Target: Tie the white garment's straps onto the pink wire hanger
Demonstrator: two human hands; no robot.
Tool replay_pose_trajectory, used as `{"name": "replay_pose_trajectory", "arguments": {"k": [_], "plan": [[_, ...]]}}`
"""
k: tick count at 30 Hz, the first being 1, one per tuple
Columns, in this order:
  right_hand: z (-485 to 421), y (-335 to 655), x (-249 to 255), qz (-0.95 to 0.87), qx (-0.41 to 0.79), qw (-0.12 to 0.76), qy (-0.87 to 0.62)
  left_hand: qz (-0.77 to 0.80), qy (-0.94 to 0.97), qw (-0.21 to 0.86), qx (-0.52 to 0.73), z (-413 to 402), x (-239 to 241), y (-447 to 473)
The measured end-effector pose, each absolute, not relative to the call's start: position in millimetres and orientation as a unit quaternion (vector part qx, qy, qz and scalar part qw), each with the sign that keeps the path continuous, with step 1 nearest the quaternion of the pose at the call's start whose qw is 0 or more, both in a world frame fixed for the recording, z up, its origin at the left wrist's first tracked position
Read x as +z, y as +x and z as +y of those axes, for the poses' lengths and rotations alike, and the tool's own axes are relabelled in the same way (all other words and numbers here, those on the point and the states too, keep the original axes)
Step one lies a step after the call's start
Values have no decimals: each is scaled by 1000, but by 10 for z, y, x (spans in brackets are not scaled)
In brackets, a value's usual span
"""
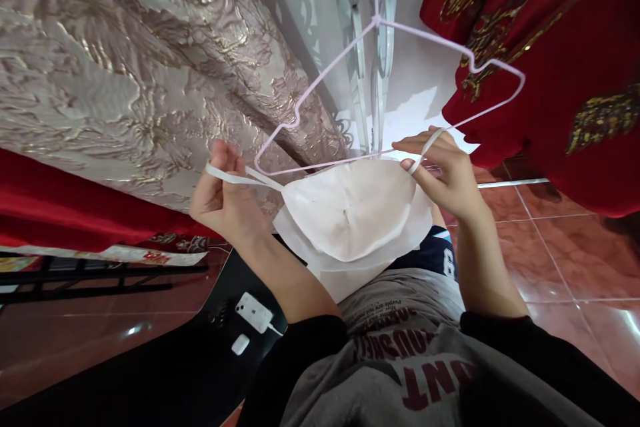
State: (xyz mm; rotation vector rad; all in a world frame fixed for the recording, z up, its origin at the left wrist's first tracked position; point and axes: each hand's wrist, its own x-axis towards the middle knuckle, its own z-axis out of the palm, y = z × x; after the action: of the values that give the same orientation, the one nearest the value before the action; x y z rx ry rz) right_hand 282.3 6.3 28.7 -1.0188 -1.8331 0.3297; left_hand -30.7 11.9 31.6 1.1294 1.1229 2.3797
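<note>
A smooth white garment (350,210) with two thin straps hangs between my hands, its lower layers reaching down to my lap. One white strap (227,177) loops around my left hand (220,193), whose fingers are curled closed. My right hand (445,170) pinches the other strap (431,141) between thumb and fingers, the strap passing over the fingers. Just above the garment, a pale pink hanger (336,67) hangs with its lower bar near the garment's top edge. Whether the straps touch the hanger's bar, I cannot tell.
White metal scrollwork (356,47) stands behind the hanger. A beige-gold brocade curtain (165,80) fills the left, red sequined fabric (550,80) the right. A white phone (254,312) with a cable and a small white case (241,345) lie on a black surface (190,353). Red tiles (575,253) cover the floor.
</note>
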Motion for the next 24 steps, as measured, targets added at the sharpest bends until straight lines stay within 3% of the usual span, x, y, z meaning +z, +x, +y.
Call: {"name": "replay_pose_trajectory", "arguments": {"k": [5, 9, 14, 20, 24], "plan": [[67, 2854, 289, -760, 132, 482, -416, 404, 607, 254, 635, 239, 604, -311], [51, 2858, 269, -757, 131, 484, -419, 442, 641, 228, 585, 340, 798, -197], [30, 2868, 268, -768, 138, 469, -414, 453, 553, 218, 664, 431, 698, -114], [33, 2809, 256, -763, 132, 469, -426, 396, 274, 366, 797, 409, 113, 139], [4, 2866, 234, -753, 158, 482, -419, 372, 272, 393, 795, 306, -101, 388]]}}
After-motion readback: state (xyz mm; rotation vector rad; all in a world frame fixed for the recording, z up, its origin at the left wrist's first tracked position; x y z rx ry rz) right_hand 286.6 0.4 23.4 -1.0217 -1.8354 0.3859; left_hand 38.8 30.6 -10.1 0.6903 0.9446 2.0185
